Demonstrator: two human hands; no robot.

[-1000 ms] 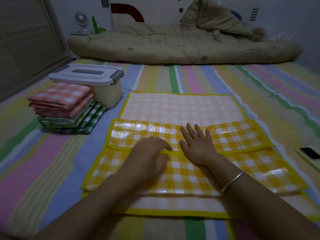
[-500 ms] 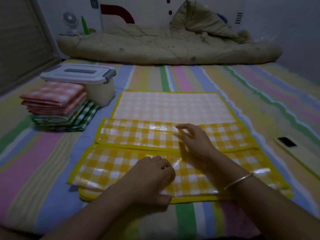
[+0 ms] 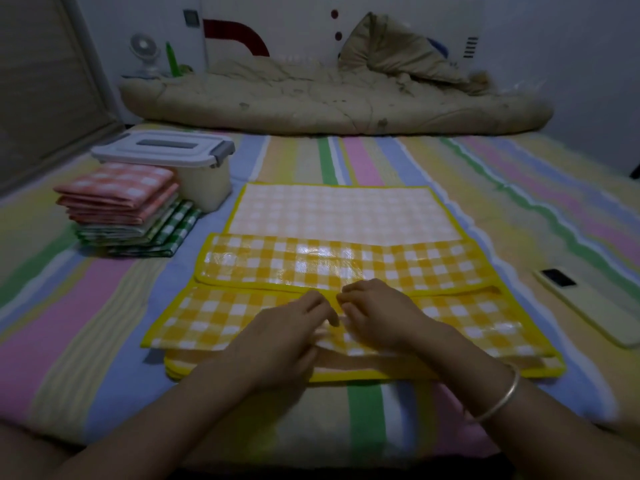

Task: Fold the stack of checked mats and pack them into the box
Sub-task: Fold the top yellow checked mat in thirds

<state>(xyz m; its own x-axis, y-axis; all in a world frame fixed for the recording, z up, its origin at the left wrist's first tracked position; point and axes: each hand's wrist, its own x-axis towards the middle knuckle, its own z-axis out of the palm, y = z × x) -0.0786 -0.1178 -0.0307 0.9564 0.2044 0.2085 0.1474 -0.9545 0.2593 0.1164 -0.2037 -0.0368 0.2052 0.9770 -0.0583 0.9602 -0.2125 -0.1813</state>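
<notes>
yellow mat (image 3: 346,265) mid-fold on the bed (image 3: 104,306)

left grip (image 3: 291,330) and right grip (image 3: 377,317) are pinching its near flap at the middle. the fold is looking half done; the next move is likely calling for carrying that flap forward, edges square.

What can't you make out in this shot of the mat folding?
Head view only.
Contents of the box: shut lid and cloudy walls hide them.
Whether left hand and right hand pinch the yellow mat: curled fingers hide the contact.
Mat count in folded stack: dim, layers too small.
</notes>
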